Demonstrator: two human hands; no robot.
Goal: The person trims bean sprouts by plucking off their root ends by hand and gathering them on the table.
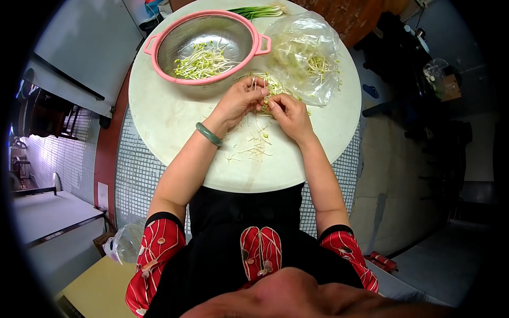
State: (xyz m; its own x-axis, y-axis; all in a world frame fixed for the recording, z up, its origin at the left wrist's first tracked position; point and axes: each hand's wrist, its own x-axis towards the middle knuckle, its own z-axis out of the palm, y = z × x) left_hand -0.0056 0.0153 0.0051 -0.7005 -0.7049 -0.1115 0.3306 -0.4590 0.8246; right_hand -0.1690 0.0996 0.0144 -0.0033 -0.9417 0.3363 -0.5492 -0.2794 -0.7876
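Both hands meet over a round white table (175, 143). My left hand (245, 100), with a green bangle on its wrist, is closed with bean sprouts at its fingers. Beside it my right hand (290, 115) pinches at the same spot, thumb against forefinger; what exactly it grips is too small to tell. A loose pile of bean sprouts (275, 86) lies just beyond the fingers. Thin root ends (257, 152) are scattered on the tabletop nearer my body. Behind my left hand a pink-rimmed mesh colander (196, 81) holds bean sprouts with yellow-green heads.
A clear plastic bag (318, 37) with more sprouts lies at the table's right. Green onions (260, 11) rest at the far edge. On the floor at the left is a big clear plastic bottle (127, 243). A brown wooden surface (344, 18) stands behind the table.
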